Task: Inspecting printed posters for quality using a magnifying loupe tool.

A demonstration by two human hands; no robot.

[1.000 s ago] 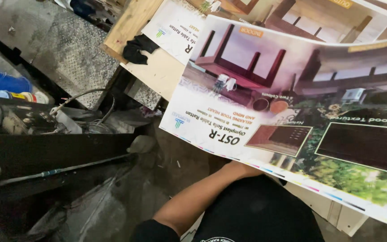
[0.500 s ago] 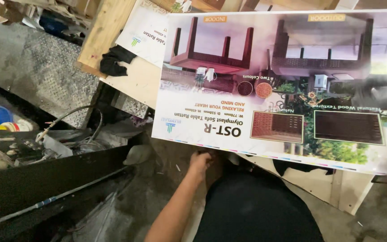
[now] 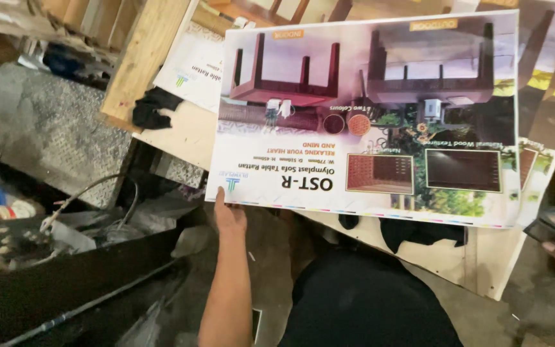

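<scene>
I am pinching the big printed sheet (image 3: 367, 115) by one corner with my left hand (image 3: 229, 215), right hand unseen, so it could sag and crease.

Glossy multicoloured poster (image 3: 367, 115), pale wood board (image 3: 146, 58), black cloth (image 3: 152, 106)

Wooden board bench (image 3: 181, 138) with printed sheets

A large glossy furniture poster (image 3: 367, 115) lies over it, more printed sheets (image 3: 191, 67) beneath, and a black rag (image 3: 152, 106) beside a pale timber plank (image 3: 146, 58).

Grey diamond-plate floor (image 3: 40, 135), wooden plank (image 3: 146, 58), dim cluttered corner, perhaps workshop.
</scene>
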